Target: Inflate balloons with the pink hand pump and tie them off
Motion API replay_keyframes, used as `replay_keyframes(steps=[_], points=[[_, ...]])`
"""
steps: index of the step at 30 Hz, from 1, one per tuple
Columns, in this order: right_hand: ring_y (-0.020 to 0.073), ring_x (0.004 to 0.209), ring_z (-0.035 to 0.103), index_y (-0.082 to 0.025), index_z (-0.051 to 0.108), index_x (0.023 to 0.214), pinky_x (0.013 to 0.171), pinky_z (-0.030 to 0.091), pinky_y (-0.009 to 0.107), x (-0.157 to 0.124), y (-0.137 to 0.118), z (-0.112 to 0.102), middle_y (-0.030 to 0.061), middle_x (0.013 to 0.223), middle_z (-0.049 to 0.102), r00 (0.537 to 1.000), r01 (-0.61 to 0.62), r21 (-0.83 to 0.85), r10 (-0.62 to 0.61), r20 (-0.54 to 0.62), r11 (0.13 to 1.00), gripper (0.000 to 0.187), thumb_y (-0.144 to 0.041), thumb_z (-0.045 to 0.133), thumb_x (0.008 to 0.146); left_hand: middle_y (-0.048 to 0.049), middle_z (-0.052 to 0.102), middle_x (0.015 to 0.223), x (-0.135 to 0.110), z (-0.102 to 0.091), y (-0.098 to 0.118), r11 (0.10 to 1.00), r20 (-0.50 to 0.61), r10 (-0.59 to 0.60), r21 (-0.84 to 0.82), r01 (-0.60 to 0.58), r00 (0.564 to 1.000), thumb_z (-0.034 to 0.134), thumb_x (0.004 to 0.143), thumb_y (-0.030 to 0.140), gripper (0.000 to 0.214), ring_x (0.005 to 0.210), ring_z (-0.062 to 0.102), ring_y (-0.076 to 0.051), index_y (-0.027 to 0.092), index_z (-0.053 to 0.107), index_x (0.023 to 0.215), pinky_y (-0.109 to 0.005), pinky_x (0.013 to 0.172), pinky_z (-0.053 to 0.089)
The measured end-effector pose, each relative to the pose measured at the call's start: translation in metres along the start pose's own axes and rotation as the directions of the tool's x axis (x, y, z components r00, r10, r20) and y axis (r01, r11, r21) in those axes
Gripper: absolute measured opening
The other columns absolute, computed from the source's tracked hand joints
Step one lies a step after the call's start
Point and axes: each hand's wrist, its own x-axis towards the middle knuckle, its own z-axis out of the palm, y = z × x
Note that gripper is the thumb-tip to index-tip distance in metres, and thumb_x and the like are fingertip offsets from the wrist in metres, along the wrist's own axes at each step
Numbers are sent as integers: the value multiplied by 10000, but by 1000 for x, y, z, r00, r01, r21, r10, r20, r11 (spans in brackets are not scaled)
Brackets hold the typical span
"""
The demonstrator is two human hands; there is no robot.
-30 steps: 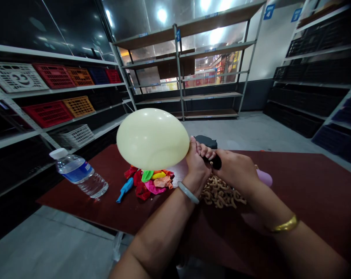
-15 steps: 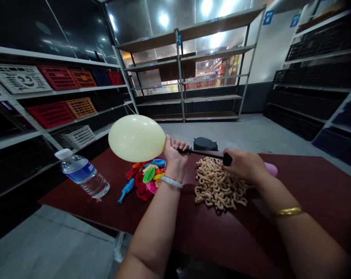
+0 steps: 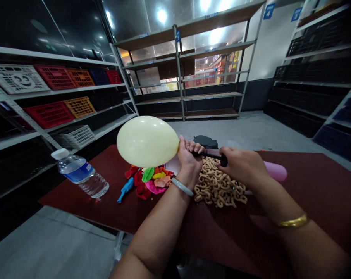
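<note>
A pale yellow inflated balloon (image 3: 148,141) extends to the left from my left hand (image 3: 191,155). That hand is closed around the balloon's neck and the front end of a black balloon pump (image 3: 207,154). My right hand (image 3: 243,164) is wrapped round the pump's rear end, whose handle shows as a dark round end. Under the pump lies a heap of tan curled pieces (image 3: 219,186). Several limp, coloured balloons (image 3: 152,180) are piled below the yellow one. A pink inflated balloon (image 3: 276,171) is partly hidden behind my right hand.
A water bottle (image 3: 82,174) with a white cap stands at the left of the dark red table (image 3: 317,193). Beyond the table's far edge is a dark grey object (image 3: 205,141). Shelves with coloured crates (image 3: 55,76) line the left, and a metal rack (image 3: 181,77) stands at the back.
My left hand has moved right with the balloon, closer to my right hand. The pump's exposed rod has become shorter. The pale balloon looks slightly larger.
</note>
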Motion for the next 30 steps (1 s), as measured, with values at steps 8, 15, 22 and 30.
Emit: replay_keyframes(steps=[8, 15, 22, 30], points=[[223, 734, 653, -231, 575, 1001, 533, 292, 318, -1, -7, -2, 53, 912, 722, 1000, 6, 98, -5, -17, 995, 303, -489, 526, 850, 41, 339, 494, -22, 8, -34, 998, 70, -41, 48, 38, 997, 497, 939, 442, 478, 483, 431, -102, 192, 342, 563, -267, 578, 395], [231, 827, 668, -310, 603, 1190, 581, 364, 322, 0, -1, -4, 25, 997, 718, 997, 53, 149, -60, 41, 987, 404, -533, 442, 895, 32, 372, 474, -14, 4, -32, 998, 2, -30, 63, 30, 1000, 497, 941, 420, 498, 485, 451, -117, 194, 330, 530, -282, 602, 422], [221, 807, 667, -380, 629, 1225, 597, 402, 318, 2, 6, 7, 11, 1009, 728, 999, -7, 236, -5, 52, 972, 425, -549, 479, 865, 11, 472, 545, -4, -1, -21, 996, 40, -20, 88, 17, 999, 502, 942, 364, 448, 570, 545, -124, 175, 431, 541, -290, 702, 477], [258, 607, 609, -271, 695, 1159, 513, 366, 342, 2, 82, 10, 118, 798, 719, 899, -438, 251, 416, 138, 863, 590, -689, 512, 784, -42, 688, 731, 27, -20, 25, 1000, -159, -15, 8, 17, 987, 481, 947, 334, 351, 703, 671, -145, 174, 479, 634, -312, 787, 515]])
